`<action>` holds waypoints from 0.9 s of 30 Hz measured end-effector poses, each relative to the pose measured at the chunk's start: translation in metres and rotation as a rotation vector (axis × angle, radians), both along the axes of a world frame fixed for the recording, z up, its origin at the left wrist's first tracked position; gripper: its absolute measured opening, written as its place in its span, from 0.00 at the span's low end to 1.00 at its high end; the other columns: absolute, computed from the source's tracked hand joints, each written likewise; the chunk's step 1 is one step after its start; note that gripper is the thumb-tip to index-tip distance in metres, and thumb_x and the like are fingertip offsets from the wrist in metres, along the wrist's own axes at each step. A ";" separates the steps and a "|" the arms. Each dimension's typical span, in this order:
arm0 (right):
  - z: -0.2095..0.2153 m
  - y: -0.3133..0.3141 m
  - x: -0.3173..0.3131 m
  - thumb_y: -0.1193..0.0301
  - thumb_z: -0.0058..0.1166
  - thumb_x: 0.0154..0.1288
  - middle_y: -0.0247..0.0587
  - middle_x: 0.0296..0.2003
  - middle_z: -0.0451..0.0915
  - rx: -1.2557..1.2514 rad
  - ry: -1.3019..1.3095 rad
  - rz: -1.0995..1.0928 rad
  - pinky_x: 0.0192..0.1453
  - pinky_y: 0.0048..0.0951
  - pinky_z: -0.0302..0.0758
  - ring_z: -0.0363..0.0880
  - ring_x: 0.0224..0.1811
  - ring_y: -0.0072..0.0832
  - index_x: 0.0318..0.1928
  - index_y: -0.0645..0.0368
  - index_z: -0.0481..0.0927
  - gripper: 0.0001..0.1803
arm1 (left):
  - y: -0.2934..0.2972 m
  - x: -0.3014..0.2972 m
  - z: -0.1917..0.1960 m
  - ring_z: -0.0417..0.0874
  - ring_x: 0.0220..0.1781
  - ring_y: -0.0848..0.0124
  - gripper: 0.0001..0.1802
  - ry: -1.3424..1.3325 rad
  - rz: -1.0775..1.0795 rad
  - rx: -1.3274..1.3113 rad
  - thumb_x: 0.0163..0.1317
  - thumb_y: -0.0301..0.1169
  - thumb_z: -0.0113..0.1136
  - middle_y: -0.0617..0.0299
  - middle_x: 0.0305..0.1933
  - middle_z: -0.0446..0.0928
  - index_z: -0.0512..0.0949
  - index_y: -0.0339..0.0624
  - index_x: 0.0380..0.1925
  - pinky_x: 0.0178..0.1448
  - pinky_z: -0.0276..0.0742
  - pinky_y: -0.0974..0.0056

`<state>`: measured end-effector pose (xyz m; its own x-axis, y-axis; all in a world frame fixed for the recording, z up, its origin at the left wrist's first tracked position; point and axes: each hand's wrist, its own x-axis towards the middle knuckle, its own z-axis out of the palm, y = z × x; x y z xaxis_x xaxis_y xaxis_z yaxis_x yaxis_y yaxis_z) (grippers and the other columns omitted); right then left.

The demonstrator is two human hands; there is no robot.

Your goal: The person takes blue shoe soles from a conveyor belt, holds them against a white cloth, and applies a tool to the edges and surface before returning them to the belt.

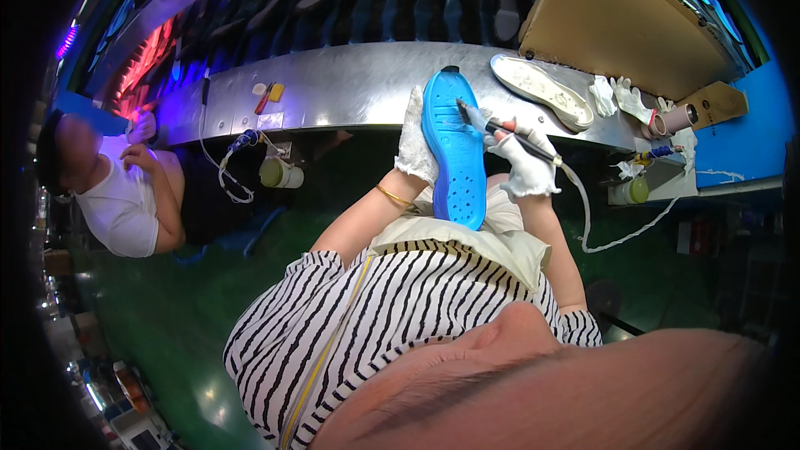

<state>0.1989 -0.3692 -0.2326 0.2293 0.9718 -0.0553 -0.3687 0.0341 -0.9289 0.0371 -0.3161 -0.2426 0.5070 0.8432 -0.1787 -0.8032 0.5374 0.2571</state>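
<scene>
At edge of steel bench, holds blue sole face up, apparently for tool access; grips left rim with gloved left hand (fingers beneath hidden); pinches hosed brush-like tool in gloved right hand, likely for control.

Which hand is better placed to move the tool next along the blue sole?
Probably the right hand: it holds the tool at the blue sole, while the left hand supports the sole's edge.

From where I'm standing, the blue sole is hiding part of the left hand, and the cardboard box is running out of sight at the top.
</scene>
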 end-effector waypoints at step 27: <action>-0.002 -0.014 -0.003 0.77 0.58 0.58 0.37 0.34 0.78 -0.131 0.334 -0.017 0.33 0.25 0.78 0.81 0.31 0.28 0.45 0.57 0.75 0.13 | 0.001 -0.005 -0.011 0.74 0.54 0.51 0.45 0.022 0.102 0.069 0.58 0.69 0.34 0.46 0.57 0.70 0.65 0.42 0.60 0.59 0.71 0.47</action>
<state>0.1959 -0.3829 -0.2348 0.1940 0.9476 -0.2538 -0.6529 -0.0683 -0.7544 0.0319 -0.3155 -0.2536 0.4143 0.9010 -0.1287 -0.8467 0.4334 0.3087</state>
